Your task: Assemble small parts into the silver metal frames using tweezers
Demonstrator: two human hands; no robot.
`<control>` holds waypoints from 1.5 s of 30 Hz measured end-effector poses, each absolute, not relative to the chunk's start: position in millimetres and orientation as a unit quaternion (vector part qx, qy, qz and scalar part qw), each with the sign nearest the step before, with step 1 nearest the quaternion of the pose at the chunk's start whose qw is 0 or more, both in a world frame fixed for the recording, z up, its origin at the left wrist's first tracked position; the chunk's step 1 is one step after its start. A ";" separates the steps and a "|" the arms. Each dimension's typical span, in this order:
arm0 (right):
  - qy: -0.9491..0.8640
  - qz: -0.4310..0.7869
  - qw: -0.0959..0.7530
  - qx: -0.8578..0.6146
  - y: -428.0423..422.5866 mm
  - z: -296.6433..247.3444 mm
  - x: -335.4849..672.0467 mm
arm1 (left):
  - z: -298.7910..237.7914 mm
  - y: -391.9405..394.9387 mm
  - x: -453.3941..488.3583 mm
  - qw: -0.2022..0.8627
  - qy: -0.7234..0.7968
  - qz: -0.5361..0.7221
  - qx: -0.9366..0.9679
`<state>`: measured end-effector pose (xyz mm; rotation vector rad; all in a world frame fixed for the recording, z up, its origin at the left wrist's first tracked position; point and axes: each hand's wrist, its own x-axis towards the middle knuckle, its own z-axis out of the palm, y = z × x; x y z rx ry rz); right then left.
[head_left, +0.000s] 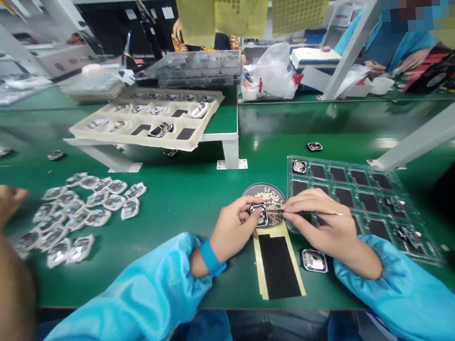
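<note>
- Black strip [279,265] on yellow backing lies nearest on the desk [183,210], with a spare case [315,260] just beside it.
- The left hand [234,232] has its grip closed on a small square case [259,215] over the round dish [266,192]. The right hand [327,228] pinches tweezers [312,214], tip at the case.
- A slipping tip could scratch it or flick a piece away.
- The clear tray [370,202] crowds the right wrist, while the bagged parts [78,212] lie well apart.

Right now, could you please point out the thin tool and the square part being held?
thin tool [327,214]: head view, middle of its shaft.
square part [259,214]: head view, centre of its face.
</note>
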<state>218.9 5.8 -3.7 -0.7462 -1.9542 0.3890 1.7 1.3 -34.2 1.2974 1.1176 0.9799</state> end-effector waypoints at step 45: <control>-0.805 0.264 0.435 -0.303 9.5 -0.8 225.4 | -29.6 -1.3 -1.2 0.529 0.478 0.398 0.578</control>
